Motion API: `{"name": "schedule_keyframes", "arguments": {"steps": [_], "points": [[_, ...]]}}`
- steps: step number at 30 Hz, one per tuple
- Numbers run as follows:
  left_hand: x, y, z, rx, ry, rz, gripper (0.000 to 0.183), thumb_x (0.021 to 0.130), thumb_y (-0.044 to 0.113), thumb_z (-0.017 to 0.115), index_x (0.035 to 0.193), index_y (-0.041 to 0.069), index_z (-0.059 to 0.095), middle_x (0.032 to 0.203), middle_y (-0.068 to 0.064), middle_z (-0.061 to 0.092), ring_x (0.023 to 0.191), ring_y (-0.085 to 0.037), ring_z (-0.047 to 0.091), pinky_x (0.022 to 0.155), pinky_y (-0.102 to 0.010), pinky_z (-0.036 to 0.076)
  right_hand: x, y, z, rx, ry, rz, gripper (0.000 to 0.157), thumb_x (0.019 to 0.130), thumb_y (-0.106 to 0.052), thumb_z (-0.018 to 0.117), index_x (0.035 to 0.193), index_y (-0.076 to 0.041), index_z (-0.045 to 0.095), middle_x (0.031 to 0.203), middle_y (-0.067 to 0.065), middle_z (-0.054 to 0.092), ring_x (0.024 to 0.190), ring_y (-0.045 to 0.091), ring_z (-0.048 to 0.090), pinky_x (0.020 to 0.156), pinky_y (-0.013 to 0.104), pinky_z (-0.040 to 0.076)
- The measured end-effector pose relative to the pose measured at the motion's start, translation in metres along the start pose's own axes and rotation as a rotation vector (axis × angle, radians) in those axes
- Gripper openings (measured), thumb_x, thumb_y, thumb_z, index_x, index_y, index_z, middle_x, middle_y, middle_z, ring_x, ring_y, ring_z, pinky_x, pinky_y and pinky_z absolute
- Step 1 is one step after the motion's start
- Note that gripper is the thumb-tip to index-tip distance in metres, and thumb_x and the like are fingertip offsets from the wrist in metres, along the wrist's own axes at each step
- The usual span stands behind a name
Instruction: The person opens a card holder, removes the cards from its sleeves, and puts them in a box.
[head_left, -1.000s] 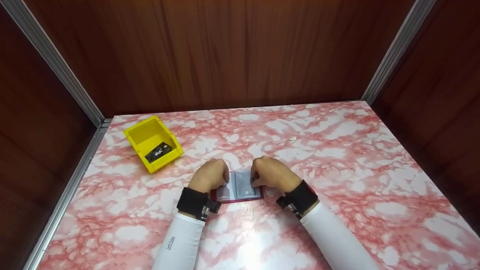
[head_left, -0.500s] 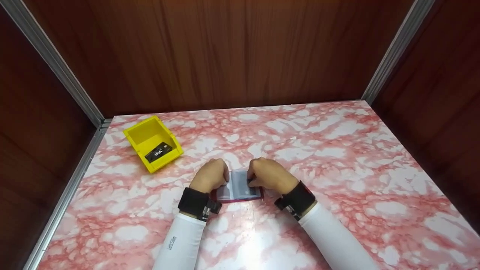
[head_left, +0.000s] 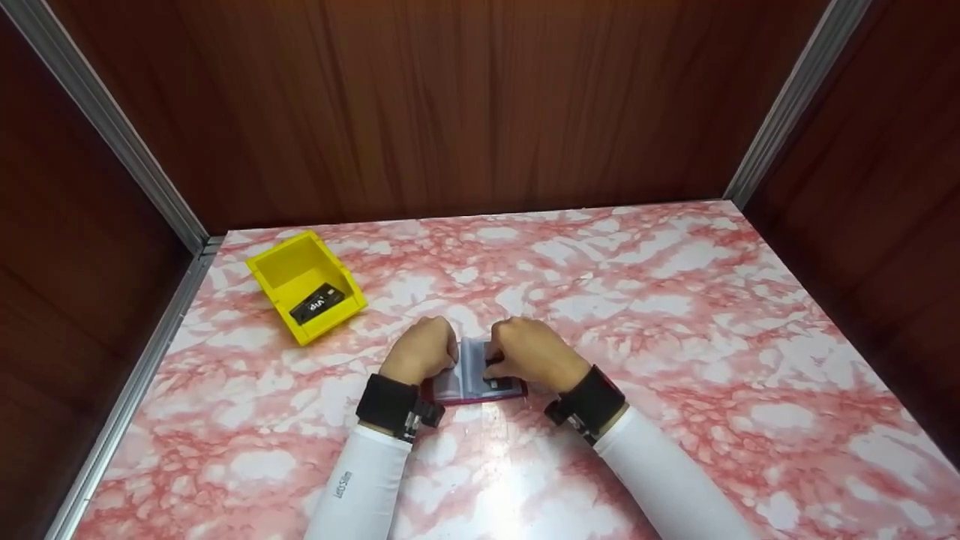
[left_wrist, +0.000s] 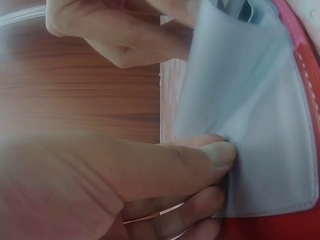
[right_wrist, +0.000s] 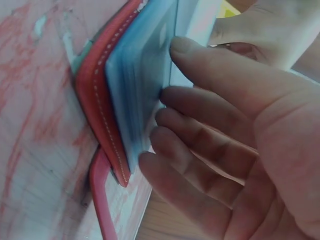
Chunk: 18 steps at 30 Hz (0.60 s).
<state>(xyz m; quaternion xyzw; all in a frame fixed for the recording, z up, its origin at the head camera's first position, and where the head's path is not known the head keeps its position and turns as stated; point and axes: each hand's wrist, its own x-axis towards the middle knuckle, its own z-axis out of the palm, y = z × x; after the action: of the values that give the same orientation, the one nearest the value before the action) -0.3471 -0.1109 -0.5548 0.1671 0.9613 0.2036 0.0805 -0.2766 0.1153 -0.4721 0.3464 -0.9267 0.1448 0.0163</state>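
Note:
A red card holder (head_left: 472, 402) with clear plastic sleeves (head_left: 472, 367) lies spread open on the table between the two hands. My left hand (head_left: 420, 350) pinches its left-hand sleeves, with the thumb on top in the left wrist view. At the right half, my right hand (head_left: 536, 351) pinches a clear sleeve that bends up toward the middle; its thumb (right_wrist: 200, 60) lies against the sleeves in the right wrist view. A dark card (head_left: 498, 384) shows in a right-side sleeve below that hand. The fingers partly hide both halves.
To the far left, a yellow bin (head_left: 300, 271) holds black cards (head_left: 318, 303) lettered "Vip". The pink-and-white marbled table (head_left: 637, 300) is bounded by brown wood-grain panels (head_left: 480, 112) with metal corner posts.
My right hand has shifted a little left, bending the sleeve toward the middle, and the dark card below shows more plainly. My left hand has stayed nearly in place.

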Motion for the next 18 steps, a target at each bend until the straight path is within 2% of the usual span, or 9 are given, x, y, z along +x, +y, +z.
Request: {"name": "schedule_keyframes", "arguments": {"steps": [5,8,11,15,18], "points": [[0.001,-0.001,-0.007,0.005,-0.028,-0.002,0.022,0.081,0.009,0.084,0.069,0.024,0.073,0.073,0.007,0.072,0.066,-0.015,0.065,0.063,-0.029,0.053,0.002,0.001,-0.003,-0.011,0.052,-0.017,0.018,0.091,-0.026,0.088,0.084,-0.01,0.084,0.084,0.004,0.077,0.067,0.009,0.057,0.064,0.033,0.056],[-0.004,-0.003,-0.016,0.017,-0.003,-0.008,0.017,0.083,0.013,0.084,0.073,0.023,0.076,0.075,0.005,0.072,0.069,-0.017,0.064,0.064,-0.032,0.053,0.002,0.002,-0.006,-0.034,0.077,-0.034,0.014,0.091,-0.021,0.086,0.082,-0.011,0.084,0.084,0.004,0.076,0.067,0.009,0.055,0.063,0.032,0.054],[-0.031,0.021,-0.047,0.015,0.029,-0.053,0.011,0.086,0.01,0.08,0.077,0.017,0.078,0.081,-0.002,0.074,0.076,-0.022,0.066,0.07,-0.04,0.056,0.002,0.002,-0.007,-0.046,0.1,-0.056,0.014,0.092,-0.019,0.084,0.08,-0.012,0.083,0.083,0.004,0.075,0.066,0.009,0.055,0.061,0.031,0.053],[-0.075,0.065,-0.093,0.004,0.085,-0.101,0.012,0.09,0.003,0.073,0.082,0.009,0.079,0.089,-0.01,0.077,0.088,-0.029,0.068,0.082,-0.044,0.058,0.003,-0.002,-0.005,-0.042,0.133,-0.106,0.019,0.095,-0.026,0.084,0.083,-0.011,0.083,0.083,0.002,0.073,0.067,0.009,0.059,0.063,0.031,0.057],[-0.087,0.076,-0.104,0.006,0.119,-0.104,0.013,0.092,0.003,0.072,0.082,0.008,0.078,0.091,-0.011,0.077,0.09,-0.028,0.068,0.084,-0.044,0.057,0.004,-0.007,-0.003,-0.034,0.138,-0.177,0.019,0.098,-0.027,0.082,0.087,-0.012,0.083,0.085,0.002,0.075,0.072,0.012,0.068,0.069,0.033,0.062]]}}
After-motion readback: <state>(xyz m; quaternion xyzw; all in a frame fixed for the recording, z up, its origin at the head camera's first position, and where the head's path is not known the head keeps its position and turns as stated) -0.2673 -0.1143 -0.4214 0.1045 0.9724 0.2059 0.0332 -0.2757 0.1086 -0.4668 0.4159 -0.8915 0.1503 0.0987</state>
